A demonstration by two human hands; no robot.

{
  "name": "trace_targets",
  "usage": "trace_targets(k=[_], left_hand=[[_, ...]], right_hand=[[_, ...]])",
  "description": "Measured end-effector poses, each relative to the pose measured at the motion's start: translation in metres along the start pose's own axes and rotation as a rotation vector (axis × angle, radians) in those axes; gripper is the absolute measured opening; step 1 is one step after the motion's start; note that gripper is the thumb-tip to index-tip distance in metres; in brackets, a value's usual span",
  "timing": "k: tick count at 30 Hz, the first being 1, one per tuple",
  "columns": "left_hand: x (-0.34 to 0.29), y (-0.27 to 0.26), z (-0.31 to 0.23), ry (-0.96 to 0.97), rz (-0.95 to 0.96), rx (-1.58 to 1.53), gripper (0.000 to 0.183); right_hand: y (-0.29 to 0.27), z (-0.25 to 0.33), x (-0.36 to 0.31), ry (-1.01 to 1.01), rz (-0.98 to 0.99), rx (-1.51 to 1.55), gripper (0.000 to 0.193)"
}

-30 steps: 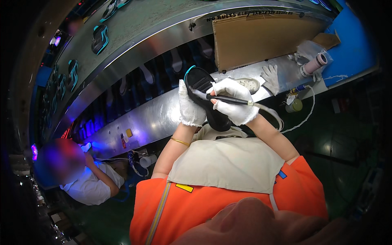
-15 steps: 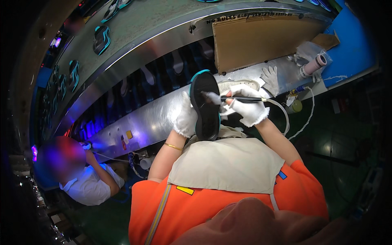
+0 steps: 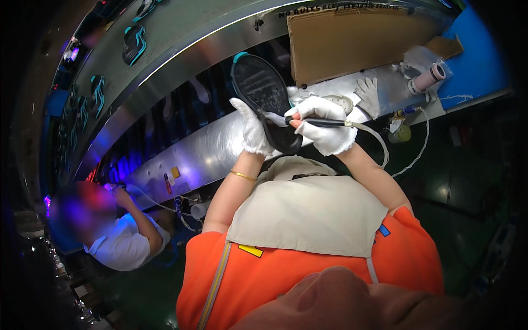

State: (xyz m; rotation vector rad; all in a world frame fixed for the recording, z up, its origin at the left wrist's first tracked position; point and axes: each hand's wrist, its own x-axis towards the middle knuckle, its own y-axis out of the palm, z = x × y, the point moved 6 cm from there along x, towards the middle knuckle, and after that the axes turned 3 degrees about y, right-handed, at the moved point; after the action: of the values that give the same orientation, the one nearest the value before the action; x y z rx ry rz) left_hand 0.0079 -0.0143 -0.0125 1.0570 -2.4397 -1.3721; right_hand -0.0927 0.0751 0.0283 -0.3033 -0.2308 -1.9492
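Black sole with teal trim is held up, tilted, above the near edge of the metal desk, apparently not resting on it. Left hand is clamped on the sole's left side; whatever fingers lie behind it are hidden from me. Right hand is closed pen-fashion on a dark-handled brush, its pale bristles seemingly against the sole's lower half. Pale hose loops rightward from the handle. Judgement: best results call for a firm left grip near the rim, palm clear of the face, bristles laid low, and light, overlapping strokes carried right to the border. Slack in the hose should prevent tugging. Shiny patches mid-sole: wet or moulded, cannot tell; check by tilting toward light.
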Motion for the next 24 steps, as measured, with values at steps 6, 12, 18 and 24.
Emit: trace_targets(k=[6, 12, 18, 24], left_hand=[[0.017, -0.005, -0.014, 0.098, 0.121, -0.124, 0.111], [0.028, 0.004, -0.031, 0.165, 0.222, -0.231, 0.116], [0.03, 0.014, -0.04, 0.181, 0.397, -0.273, 0.117], [0.033, 0.017, -0.044, 0.089, 0.552, -0.149, 0.123]], right_hand=[[0.004, -0.01, 0.006, 0.213, 0.011, 0.309, 0.005], [0.018, 0.002, 0.007, 0.115, 0.076, 0.222, 0.006], [0.009, -0.014, 0.006, 0.119, -0.036, 0.305, 0.006], [0.013, -0.027, 0.005, 0.504, 0.09, 0.703, 0.012]])
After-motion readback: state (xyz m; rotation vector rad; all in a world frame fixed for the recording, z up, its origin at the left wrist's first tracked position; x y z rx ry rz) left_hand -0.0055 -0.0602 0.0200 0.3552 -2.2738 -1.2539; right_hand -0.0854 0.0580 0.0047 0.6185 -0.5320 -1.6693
